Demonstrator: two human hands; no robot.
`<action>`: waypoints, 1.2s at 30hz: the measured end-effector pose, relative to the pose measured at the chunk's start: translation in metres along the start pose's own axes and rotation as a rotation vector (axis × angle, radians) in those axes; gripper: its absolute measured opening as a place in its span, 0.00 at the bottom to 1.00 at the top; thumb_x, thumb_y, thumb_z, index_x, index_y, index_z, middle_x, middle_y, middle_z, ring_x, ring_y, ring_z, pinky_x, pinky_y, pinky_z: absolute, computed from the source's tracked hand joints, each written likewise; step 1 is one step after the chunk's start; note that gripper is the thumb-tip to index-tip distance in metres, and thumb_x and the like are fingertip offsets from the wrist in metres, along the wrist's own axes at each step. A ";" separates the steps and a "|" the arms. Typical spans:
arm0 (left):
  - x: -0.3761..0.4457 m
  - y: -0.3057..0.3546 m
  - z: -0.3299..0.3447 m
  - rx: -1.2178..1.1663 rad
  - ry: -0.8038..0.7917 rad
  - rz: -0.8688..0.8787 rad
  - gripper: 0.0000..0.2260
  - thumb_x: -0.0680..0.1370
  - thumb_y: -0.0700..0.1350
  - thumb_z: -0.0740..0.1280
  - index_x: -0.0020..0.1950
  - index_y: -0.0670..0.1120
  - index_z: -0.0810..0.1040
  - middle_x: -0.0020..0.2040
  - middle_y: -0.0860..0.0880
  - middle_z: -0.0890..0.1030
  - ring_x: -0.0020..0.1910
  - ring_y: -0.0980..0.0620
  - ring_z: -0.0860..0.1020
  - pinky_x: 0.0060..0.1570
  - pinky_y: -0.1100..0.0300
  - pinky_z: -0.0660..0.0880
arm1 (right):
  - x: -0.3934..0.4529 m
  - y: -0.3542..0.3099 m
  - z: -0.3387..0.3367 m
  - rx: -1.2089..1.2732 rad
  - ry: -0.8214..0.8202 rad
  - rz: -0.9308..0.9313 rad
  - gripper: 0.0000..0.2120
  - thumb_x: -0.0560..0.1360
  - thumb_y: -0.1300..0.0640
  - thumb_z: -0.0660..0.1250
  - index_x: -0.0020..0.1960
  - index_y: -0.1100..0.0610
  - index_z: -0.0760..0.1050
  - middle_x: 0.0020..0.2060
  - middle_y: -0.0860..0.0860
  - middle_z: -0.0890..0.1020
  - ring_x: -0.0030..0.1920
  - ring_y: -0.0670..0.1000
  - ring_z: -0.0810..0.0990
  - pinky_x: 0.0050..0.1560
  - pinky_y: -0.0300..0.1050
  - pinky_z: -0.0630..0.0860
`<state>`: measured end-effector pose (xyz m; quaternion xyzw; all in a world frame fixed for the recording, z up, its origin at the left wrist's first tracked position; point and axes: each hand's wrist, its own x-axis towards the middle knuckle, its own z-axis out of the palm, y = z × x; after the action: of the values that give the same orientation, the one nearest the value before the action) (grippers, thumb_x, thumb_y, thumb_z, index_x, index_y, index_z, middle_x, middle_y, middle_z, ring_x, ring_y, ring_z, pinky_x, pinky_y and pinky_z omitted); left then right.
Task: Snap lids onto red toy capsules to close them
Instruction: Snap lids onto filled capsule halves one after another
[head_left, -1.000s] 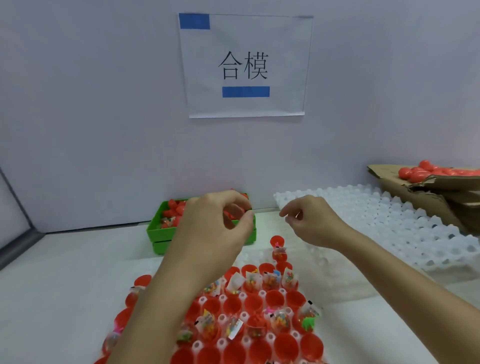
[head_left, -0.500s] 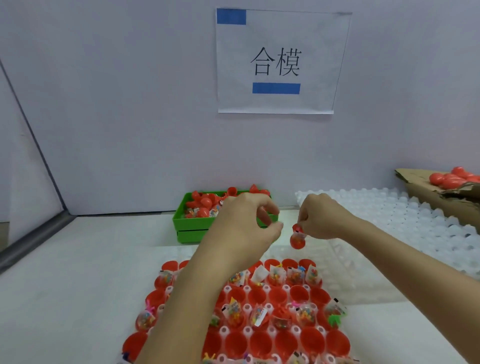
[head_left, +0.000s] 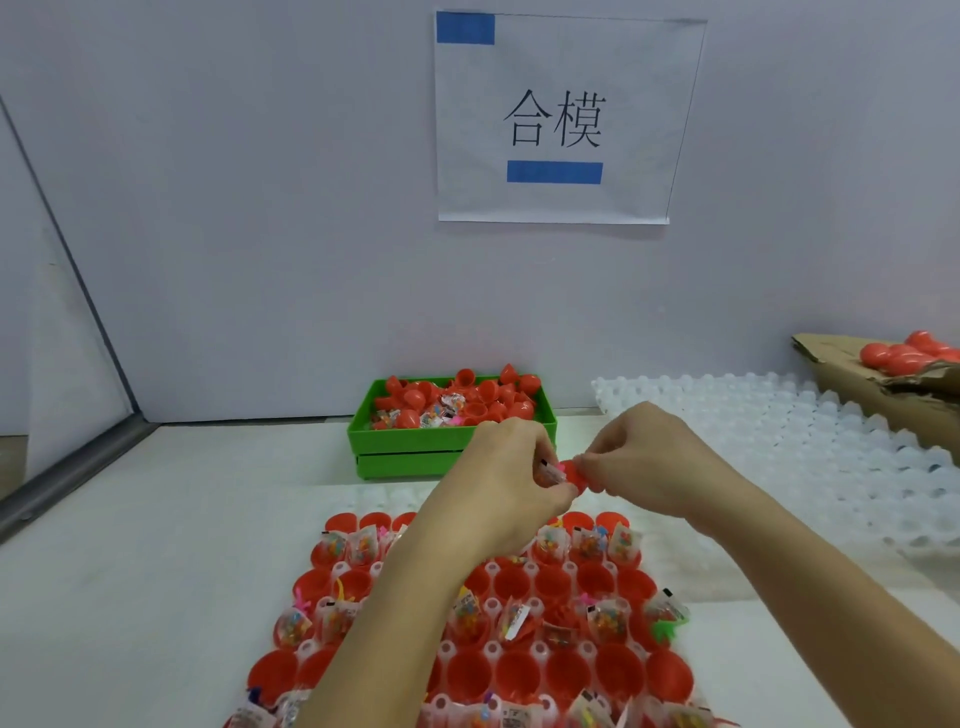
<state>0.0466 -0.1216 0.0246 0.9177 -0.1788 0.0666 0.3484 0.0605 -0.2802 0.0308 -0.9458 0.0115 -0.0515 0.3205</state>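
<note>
Fingers (head_left: 540, 457) of the left hand (head_left: 506, 483) and those of the right hand (head_left: 644, 467) are curled together round one red capsule (head_left: 571, 475) at the middle of the frame, pinching it from both sides above the far edge of the tray (head_left: 441, 654). A small toy packet (head_left: 550, 474) sticks out at the left fingertips. Below, in the lower half of the frame, that tray holds rows of open red capsule halves, several with packets in them. Behind the hands a green bin (head_left: 405, 452) of red parts sits on the bench (head_left: 156, 545). White empty trays (head_left: 810, 441) lie at right, and a cardboard box (head_left: 872, 400) with red capsules sits at the right edge. A paper sign (head_left: 561, 67) hangs on the wall at top centre.
</note>
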 end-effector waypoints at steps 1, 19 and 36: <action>0.000 -0.001 0.000 -0.009 0.000 0.002 0.06 0.75 0.49 0.73 0.46 0.50 0.78 0.42 0.53 0.80 0.39 0.59 0.79 0.41 0.61 0.80 | -0.004 0.003 0.002 0.078 0.019 0.009 0.11 0.73 0.53 0.71 0.32 0.51 0.81 0.28 0.47 0.83 0.34 0.47 0.83 0.32 0.40 0.79; -0.001 0.006 0.010 -0.164 0.020 0.076 0.10 0.73 0.48 0.76 0.49 0.50 0.77 0.40 0.54 0.83 0.43 0.55 0.82 0.45 0.52 0.82 | -0.040 0.048 0.021 1.122 0.101 -0.126 0.13 0.68 0.55 0.70 0.50 0.57 0.84 0.46 0.57 0.87 0.45 0.57 0.87 0.42 0.38 0.81; -0.002 0.009 0.012 -0.216 0.078 0.128 0.10 0.72 0.48 0.77 0.50 0.50 0.83 0.45 0.55 0.83 0.43 0.61 0.82 0.44 0.67 0.80 | -0.046 0.049 0.018 1.310 0.131 -0.091 0.09 0.68 0.58 0.69 0.46 0.56 0.85 0.45 0.58 0.86 0.44 0.55 0.86 0.43 0.37 0.81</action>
<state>0.0413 -0.1354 0.0208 0.8582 -0.2295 0.1047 0.4471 0.0175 -0.3059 -0.0175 -0.5496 -0.0425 -0.1188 0.8258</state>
